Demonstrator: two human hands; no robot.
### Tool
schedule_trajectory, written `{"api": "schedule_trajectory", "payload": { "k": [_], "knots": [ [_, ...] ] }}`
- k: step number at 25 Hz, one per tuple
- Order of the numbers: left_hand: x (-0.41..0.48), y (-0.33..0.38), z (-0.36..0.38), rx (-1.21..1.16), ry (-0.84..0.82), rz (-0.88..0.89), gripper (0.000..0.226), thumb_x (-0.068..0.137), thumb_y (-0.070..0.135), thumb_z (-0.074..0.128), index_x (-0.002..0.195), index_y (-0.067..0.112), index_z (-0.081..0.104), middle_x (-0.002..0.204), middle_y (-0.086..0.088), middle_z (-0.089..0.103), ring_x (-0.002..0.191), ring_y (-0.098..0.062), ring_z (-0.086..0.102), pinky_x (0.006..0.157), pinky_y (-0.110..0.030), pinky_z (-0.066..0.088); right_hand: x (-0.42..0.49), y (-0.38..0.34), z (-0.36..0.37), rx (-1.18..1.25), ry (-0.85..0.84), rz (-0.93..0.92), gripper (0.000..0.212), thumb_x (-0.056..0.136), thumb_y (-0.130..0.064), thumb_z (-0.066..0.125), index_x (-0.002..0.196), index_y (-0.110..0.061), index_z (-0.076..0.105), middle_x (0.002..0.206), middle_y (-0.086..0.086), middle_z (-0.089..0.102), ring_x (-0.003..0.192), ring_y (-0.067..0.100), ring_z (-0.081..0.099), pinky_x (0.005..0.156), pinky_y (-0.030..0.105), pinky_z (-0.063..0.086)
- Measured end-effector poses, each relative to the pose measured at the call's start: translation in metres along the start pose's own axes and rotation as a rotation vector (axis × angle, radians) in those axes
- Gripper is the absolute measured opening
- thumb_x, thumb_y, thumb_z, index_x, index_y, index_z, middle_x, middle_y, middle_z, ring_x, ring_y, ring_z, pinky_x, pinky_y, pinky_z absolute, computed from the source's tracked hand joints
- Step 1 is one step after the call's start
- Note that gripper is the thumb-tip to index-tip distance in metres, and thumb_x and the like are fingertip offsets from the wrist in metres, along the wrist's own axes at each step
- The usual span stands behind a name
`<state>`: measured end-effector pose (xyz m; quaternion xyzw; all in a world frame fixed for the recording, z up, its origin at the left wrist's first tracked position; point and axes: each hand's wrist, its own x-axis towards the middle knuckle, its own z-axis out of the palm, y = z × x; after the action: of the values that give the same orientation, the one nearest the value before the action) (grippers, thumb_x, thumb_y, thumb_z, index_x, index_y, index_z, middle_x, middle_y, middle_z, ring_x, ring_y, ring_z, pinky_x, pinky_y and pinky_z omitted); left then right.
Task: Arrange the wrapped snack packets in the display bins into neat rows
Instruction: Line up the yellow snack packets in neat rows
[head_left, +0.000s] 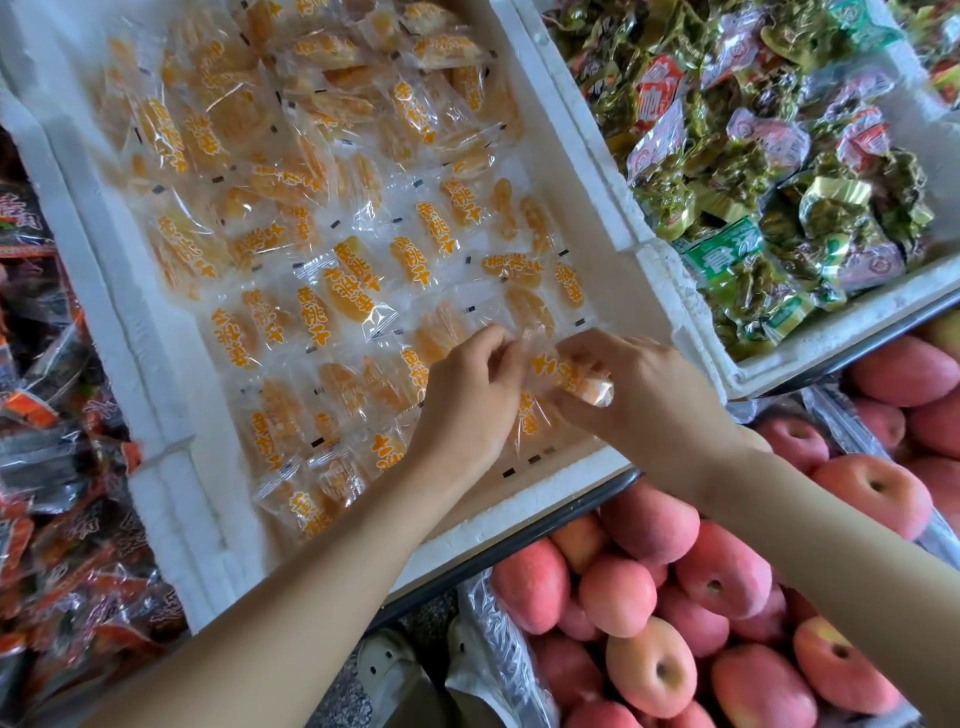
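A white foam bin holds several clear packets of orange dried fruit; those near the front lie in rough rows, those at the back in a loose heap. At the bin's near right corner my right hand pinches one orange packet by its right end. My left hand pinches the clear wrapper at that packet's left end. Both hands hover just over the front row of packets.
A second foam bin at the right holds green and red wrapped snacks. Dark red and black packets fill the left side. Red apples lie in a box below, in front of the bins.
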<state>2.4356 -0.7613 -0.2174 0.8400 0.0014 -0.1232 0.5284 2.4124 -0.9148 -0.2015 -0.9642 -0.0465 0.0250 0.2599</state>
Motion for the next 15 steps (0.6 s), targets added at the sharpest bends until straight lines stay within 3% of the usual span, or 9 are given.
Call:
{"api": "schedule_trajectory", "payload": {
  "k": [2, 4, 6, 10, 15],
  "knots": [
    [0.001, -0.007, -0.004, 0.193, -0.018, 0.121, 0.016, 0.098, 0.020, 0.049, 0.097, 0.010, 0.062, 0.088, 0.002, 0.063, 0.082, -0.012, 0.056, 0.070, -0.021, 0.043, 0.011, 0.007, 0.002, -0.039, -0.009, 0.083, 0.045, 0.085, -0.041, 0.063, 0.123, -0.021, 0.050, 0.104, -0.004, 0.065, 0.095, 0.020, 0.063, 0.077, 0.038, 0.051],
    [0.001, -0.017, -0.010, 0.371, -0.113, 0.216, 0.021, 0.097, 0.015, 0.050, 0.114, 0.012, 0.061, 0.117, 0.000, 0.060, 0.113, -0.015, 0.051, 0.095, -0.025, 0.038, 0.022, 0.016, 0.008, -0.079, -0.049, 0.149, 0.046, 0.088, -0.043, 0.058, 0.126, -0.020, 0.046, 0.107, -0.003, 0.065, 0.094, 0.021, 0.063, 0.075, 0.034, 0.051],
    [-0.002, -0.028, -0.014, 0.515, -0.240, 0.262, 0.029, 0.097, 0.017, 0.051, 0.126, 0.015, 0.056, 0.134, 0.001, 0.052, 0.129, -0.015, 0.039, 0.107, -0.024, 0.024, 0.030, 0.021, 0.019, -0.175, -0.123, 0.170, 0.044, 0.090, -0.043, 0.055, 0.125, -0.017, 0.046, 0.111, -0.001, 0.062, 0.094, 0.022, 0.063, 0.070, 0.030, 0.049],
    [-0.010, -0.043, -0.015, 0.708, -0.357, 0.290, 0.041, 0.098, 0.026, 0.047, 0.139, 0.022, 0.042, 0.154, 0.005, 0.026, 0.144, -0.012, 0.012, 0.113, -0.020, -0.003, 0.033, 0.020, 0.034, -0.415, -0.261, 0.145, 0.043, 0.094, -0.045, 0.048, 0.120, -0.011, 0.044, 0.111, 0.001, 0.055, 0.093, 0.021, 0.060, 0.062, 0.030, 0.042],
    [-0.008, -0.048, -0.014, 0.758, -0.350, 0.323, 0.041, 0.098, 0.026, 0.047, 0.138, 0.023, 0.041, 0.154, 0.005, 0.023, 0.144, -0.012, 0.008, 0.115, -0.025, -0.001, 0.030, 0.024, 0.033, -0.523, -0.227, 0.052, 0.033, 0.097, -0.038, 0.045, 0.118, -0.012, 0.043, 0.115, 0.002, 0.049, 0.097, 0.022, 0.060, 0.063, 0.031, 0.047]
  ]
}}
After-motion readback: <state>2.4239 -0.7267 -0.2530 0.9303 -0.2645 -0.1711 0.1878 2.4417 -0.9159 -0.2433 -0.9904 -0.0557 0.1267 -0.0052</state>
